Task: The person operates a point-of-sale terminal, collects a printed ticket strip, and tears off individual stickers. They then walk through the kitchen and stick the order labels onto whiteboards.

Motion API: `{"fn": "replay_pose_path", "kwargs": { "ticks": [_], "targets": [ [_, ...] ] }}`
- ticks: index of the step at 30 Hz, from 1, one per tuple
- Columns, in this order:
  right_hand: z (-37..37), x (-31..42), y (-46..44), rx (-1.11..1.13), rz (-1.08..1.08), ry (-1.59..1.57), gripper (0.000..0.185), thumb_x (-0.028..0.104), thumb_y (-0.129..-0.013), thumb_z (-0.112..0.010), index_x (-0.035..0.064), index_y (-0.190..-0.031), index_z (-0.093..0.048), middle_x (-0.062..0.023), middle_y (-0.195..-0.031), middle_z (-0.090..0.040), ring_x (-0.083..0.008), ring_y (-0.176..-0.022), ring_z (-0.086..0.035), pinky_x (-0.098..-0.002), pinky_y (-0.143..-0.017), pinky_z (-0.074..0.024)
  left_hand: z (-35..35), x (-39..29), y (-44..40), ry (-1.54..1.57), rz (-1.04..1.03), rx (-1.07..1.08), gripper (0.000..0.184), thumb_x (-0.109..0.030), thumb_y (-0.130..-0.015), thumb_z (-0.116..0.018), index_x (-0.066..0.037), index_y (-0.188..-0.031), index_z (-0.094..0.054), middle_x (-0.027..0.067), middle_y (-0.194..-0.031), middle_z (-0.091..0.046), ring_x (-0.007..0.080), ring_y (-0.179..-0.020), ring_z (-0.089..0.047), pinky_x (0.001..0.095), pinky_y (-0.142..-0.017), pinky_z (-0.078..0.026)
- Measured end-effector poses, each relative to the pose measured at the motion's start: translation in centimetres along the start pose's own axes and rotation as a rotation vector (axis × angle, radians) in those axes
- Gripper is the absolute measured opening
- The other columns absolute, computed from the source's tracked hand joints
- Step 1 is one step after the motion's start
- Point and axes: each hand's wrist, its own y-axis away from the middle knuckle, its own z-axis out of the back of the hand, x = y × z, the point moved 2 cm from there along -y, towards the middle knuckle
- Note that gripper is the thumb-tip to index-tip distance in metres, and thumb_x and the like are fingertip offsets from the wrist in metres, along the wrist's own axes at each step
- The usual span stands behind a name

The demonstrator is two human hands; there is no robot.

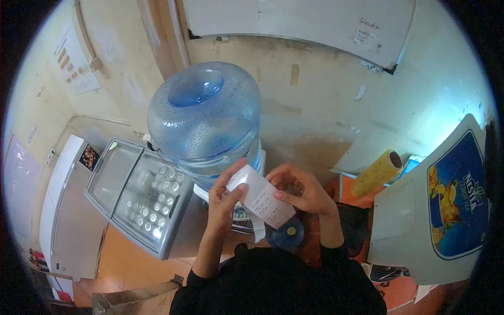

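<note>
"One paper slip (269, 206), printed on the near face. Who has it?"

"Both hands of the person. The left hand (223, 198) pinches the upper-left end, thumb in front. The right hand (307, 195) grips the right edge more narrowly, thumb laid on it and the other fingers curled in."

"And where is it, exactly?"

"In mid-air, ahead of the black top (283, 278), with the big water bottle (205, 123) beyond it to the left and the drinks freezer (100, 178) well apart."

"So what could go wrong?"

"A tear, I'd judge, if the two hands pull against each other; it looks like thin paper. Or a drop: the right hand's hold seems to be at the edge only, so if the left thumb slackened, the slip could slide free and fall."

"Fall onto what?"

"Perhaps the blue round object (286, 234) below."

"And that white strip (257, 227) hanging underneath?"

"Possibly the same paper; the view is too poor to be sure. If so, a careless tug could crease it."
</note>
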Motion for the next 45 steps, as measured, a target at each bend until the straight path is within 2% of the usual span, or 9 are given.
{"fn": "replay_pose_path", "kwargs": {
  "ticks": [3, 17, 29, 33, 35, 36, 40, 42, 45],
  "targets": [
    [-0.8, 0.3, -0.1, -0.056, -0.028, 0.020, 0.023, 0.007, -0.085, -0.066, 0.0047, -0.108, -0.062, -0.0053, -0.096, -0.063, -0.0130, -0.087, -0.060, -0.0297, -0.079, -0.0486, -0.1, 0.3, 0.0, -0.092, -0.091, 0.025, 0.050, -0.008, -0.083, -0.063, -0.004, -0.131, -0.052, 0.0082, -0.127, -0.055, 0.0173, -0.113, -0.052, 0.0300, -0.098, -0.039],
    [-2.0, 0.7, -1.0, -0.258, 0.110, 0.292, 0.022, 0.004, -0.077, -0.072, 0.0063, -0.100, -0.071, -0.0062, -0.082, -0.063, -0.0134, -0.073, -0.060, -0.0256, -0.065, -0.0471, -0.8, -0.3, 0.3, -0.267, -0.187, -0.036, 0.045, -0.007, -0.084, -0.066, -0.001, -0.127, -0.054, 0.0119, -0.127, -0.055, 0.0185, -0.118, -0.049, 0.0324, -0.101, -0.037],
    [-2.8, 0.3, -0.1, -0.249, 0.428, 0.826, 0.026, 0.007, -0.065, -0.074, 0.0123, -0.091, -0.073, -0.0038, -0.092, -0.057, -0.0206, -0.086, -0.058, -0.0341, -0.072, -0.0458, 0.6, 2.5, 1.0, 0.113, 0.156, -0.171, 0.035, -0.006, -0.085, -0.059, 0.002, -0.119, -0.061, 0.0098, -0.108, -0.063, 0.0153, -0.096, -0.058, 0.0274, -0.083, -0.046],
    [-1.8, 1.0, 0.0, -0.205, 0.406, 0.344, 0.024, 0.006, -0.072, -0.072, 0.0097, -0.095, -0.070, -0.0064, -0.093, -0.057, -0.0204, -0.087, -0.057, -0.0334, -0.079, -0.0432, 0.8, 3.0, 0.9, 0.077, 0.169, -0.246, 0.031, -0.009, -0.088, -0.056, 0.002, -0.116, -0.063, 0.0093, -0.104, -0.064, 0.0147, -0.094, -0.059, 0.0268, -0.083, -0.045],
    [2.2, 3.1, -1.9, -0.396, 0.575, 0.514, 0.029, 0.008, -0.077, -0.072, 0.0066, -0.105, -0.065, -0.0071, -0.098, -0.058, -0.0186, -0.087, -0.056, -0.0312, -0.080, -0.0436, 1.3, 4.2, 1.1, 0.074, 0.208, -0.284, 0.031, -0.012, -0.089, -0.056, 0.001, -0.116, -0.063, 0.0087, -0.104, -0.064, 0.0144, -0.091, -0.058, 0.0266, -0.080, -0.045],
    [4.7, 1.2, -3.0, -0.560, 0.300, 0.019, 0.042, 0.010, -0.079, -0.071, 0.0046, -0.118, -0.058, -0.0076, -0.108, -0.058, -0.0180, -0.090, -0.054, -0.0307, -0.083, -0.0435, 1.6, 4.7, 1.4, 0.071, 0.256, -0.325, 0.031, -0.015, -0.090, -0.056, 0.000, -0.116, -0.063, 0.0080, -0.104, -0.064, 0.0140, -0.088, -0.058, 0.0264, -0.077, -0.044],
    [15.8, 8.7, -12.0, -1.040, 0.688, 0.679, 0.078, 0.016, -0.084, -0.067, 0.0126, -0.148, -0.022, -0.0114, -0.150, -0.029, -0.0291, -0.129, -0.041, -0.0416, -0.107, -0.0338, 1.4, 4.9, 2.8, -0.052, 0.441, -0.215, 0.041, -0.028, -0.090, -0.056, -0.006, -0.125, -0.058, 0.0035, -0.099, -0.061, 0.0113, -0.065, -0.046, 0.0268, -0.060, -0.037],
    [20.2, 11.6, -16.4, -1.134, 0.911, 0.940, 0.080, 0.009, -0.083, -0.067, 0.0157, -0.148, -0.021, -0.0115, -0.151, -0.028, -0.0314, -0.122, -0.047, -0.0423, -0.101, -0.0389, 1.7, 6.5, 3.4, 0.002, 0.369, -0.028, 0.069, -0.035, -0.087, -0.059, -0.008, -0.145, -0.032, 0.0057, -0.098, -0.056, 0.0133, -0.061, -0.044, 0.0283, -0.058, -0.037],
    [22.5, 13.7, -20.7, -1.248, 0.798, 1.152, 0.082, 0.005, -0.078, -0.069, 0.0155, -0.147, -0.025, -0.0075, -0.145, -0.037, -0.0238, -0.108, -0.056, -0.0409, -0.094, -0.0446, 0.8, 6.0, 4.3, 0.062, 0.467, 0.026, 0.078, -0.038, -0.086, -0.057, -0.013, -0.150, -0.020, 0.0111, -0.102, -0.058, 0.0153, -0.063, -0.048, 0.0287, -0.061, -0.040]
  ]
}}
